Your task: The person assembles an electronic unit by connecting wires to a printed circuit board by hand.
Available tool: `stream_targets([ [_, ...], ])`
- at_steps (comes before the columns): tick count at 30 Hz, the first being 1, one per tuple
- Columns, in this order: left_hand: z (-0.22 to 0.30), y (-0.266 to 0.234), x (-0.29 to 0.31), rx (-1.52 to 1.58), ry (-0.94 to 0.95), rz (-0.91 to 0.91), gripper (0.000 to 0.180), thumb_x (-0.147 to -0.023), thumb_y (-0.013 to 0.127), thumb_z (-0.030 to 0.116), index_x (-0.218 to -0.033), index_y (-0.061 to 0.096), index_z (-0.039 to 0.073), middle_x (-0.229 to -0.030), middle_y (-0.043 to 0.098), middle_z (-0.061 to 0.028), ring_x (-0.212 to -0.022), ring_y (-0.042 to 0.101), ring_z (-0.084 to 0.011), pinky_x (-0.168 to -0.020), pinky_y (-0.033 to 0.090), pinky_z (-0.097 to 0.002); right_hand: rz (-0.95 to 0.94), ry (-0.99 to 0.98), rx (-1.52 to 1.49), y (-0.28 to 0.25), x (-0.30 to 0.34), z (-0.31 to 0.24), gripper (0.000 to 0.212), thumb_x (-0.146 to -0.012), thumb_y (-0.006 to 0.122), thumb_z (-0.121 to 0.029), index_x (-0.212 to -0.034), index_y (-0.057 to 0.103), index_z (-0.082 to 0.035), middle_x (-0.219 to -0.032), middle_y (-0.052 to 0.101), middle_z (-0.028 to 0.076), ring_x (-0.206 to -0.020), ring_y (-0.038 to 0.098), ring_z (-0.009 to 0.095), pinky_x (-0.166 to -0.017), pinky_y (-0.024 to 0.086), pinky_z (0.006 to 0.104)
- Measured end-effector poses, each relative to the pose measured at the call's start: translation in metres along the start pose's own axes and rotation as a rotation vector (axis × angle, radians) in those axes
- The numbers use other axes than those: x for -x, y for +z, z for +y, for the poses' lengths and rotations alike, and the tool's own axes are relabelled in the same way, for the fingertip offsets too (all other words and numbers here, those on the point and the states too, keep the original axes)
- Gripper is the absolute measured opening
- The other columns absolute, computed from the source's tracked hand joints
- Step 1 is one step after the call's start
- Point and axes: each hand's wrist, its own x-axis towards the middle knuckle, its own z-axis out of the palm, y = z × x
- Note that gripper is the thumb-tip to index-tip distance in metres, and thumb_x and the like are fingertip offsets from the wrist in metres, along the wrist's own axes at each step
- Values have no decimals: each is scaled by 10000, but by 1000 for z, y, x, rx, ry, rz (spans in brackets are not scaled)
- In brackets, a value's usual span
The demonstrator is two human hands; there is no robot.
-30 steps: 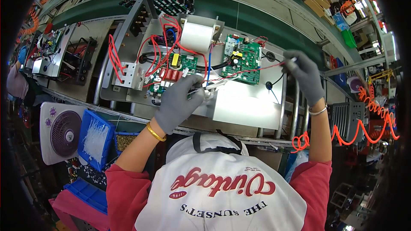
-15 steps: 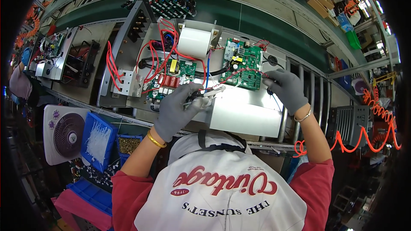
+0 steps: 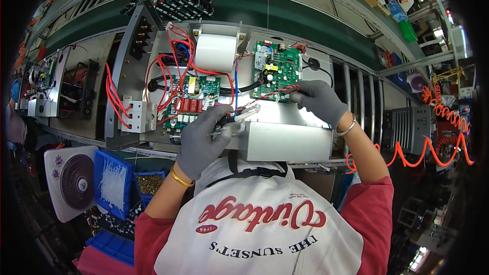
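My left hand [image 3: 205,135], in a grey glove, is closed round a bundle of black and white wires [image 3: 245,114] beside the lower edge of the left green circuit board [image 3: 208,85]. My right hand [image 3: 323,101], also gloved, pinches a red twisted wire [image 3: 288,89] at the lower right corner of the right green circuit board [image 3: 276,69]. The wire runs between both hands. Both boards are mounted in a metal chassis [image 3: 321,114], with a silver metal box [image 3: 288,142] at its near side. The fingertips of my left hand are partly hidden.
A white cylinder [image 3: 216,52] and loose red wires [image 3: 170,66] stand above the left board. A terminal block [image 3: 140,117] sits at the chassis' left. Metal rollers [image 3: 362,102] lie to the right. Near left are a fan [image 3: 76,183] and a blue bin [image 3: 108,206] of white strips.
My right hand has drawn the red twisted wire left and slightly down, nearer to my left hand. My left hand keeps its hold on the wires. The whole view has shifted a little.
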Motion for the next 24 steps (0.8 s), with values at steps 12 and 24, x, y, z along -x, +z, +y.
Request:
stream_targets([
  [12,-1,4,0,-24,48,80,385,-907,696,272,-1229,657,65,-1096,709,-183,-955,719,-352,-788,584,-398,35,-153,182,5,-11,9,211,-952,674,-168,-1104,746,-39,-749,689,62,-669,623,98,-645,500,283],
  [24,5,4,0,-7,-2,86,373,-879,724,234,-1200,669,54,-1108,713,-173,-947,727,-331,-795,584,-381,135,-357,476,12,-17,19,173,-903,712,-280,-946,726,-113,-742,673,108,-688,653,315,-633,502,413],
])
